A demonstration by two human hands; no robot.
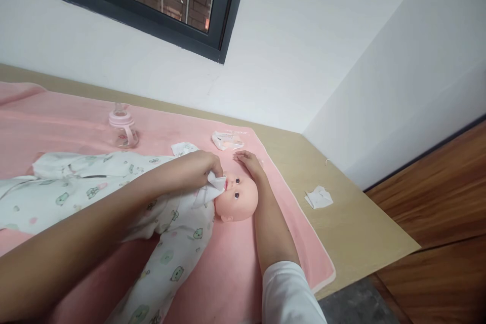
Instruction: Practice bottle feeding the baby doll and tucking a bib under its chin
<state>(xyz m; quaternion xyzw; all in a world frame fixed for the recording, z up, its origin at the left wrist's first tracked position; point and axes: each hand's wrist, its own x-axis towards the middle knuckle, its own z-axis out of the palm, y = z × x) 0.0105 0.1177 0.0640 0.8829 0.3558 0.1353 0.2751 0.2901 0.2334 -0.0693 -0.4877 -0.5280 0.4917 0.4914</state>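
A baby doll (243, 201) lies on its back, its bald head toward the right. It wears a white sleepsuit (167, 255) printed with small green animals. My left hand (197, 168) reaches over the doll's chest, its fingers closed on a white tissue (212, 188) beside the doll's mouth. Beyond the head rests my right hand (248, 162), fingers stretched out and holding nothing visible. That forearm runs along the crown of the doll's head. A small clear plastic packet (227, 140) lies just past my right fingertips.
A pink blanket (228, 273) covers much of the wooden tabletop (357, 233). Toward the back left stands a pink-capped baby bottle (124, 129) with a handle. A folded white tissue (319, 197) lies on the bare wood at right. White walls and a dark-framed window (222, 35) rise behind.
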